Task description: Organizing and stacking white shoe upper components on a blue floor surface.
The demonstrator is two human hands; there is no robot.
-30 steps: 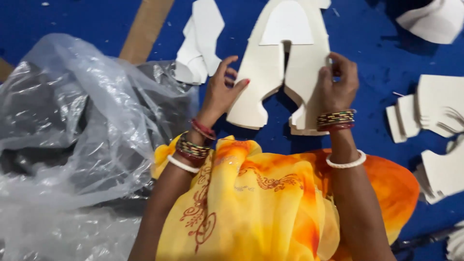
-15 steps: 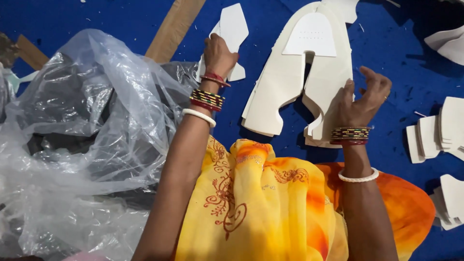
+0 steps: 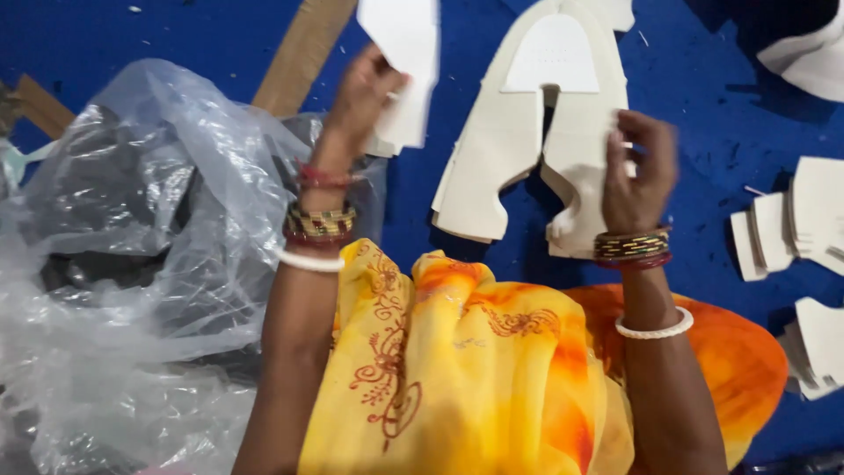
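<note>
Left hand (image 3: 365, 92) lifts a white cut piece (image 3: 404, 62) off the blue surface (image 3: 703, 114), fingers pinching its lower edge. Right hand (image 3: 637, 171) hovers, fingers loosely curled, touching the stacked white pieces (image 3: 527, 141) mid-surface beside the plastic bag (image 3: 132, 264).

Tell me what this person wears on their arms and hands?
Both forearms are bare, with no sleeves or gloves. The left hand and right hand each have a stack of gold and red bangles at the wrist, then one thin white bangle further up the arm.
</note>
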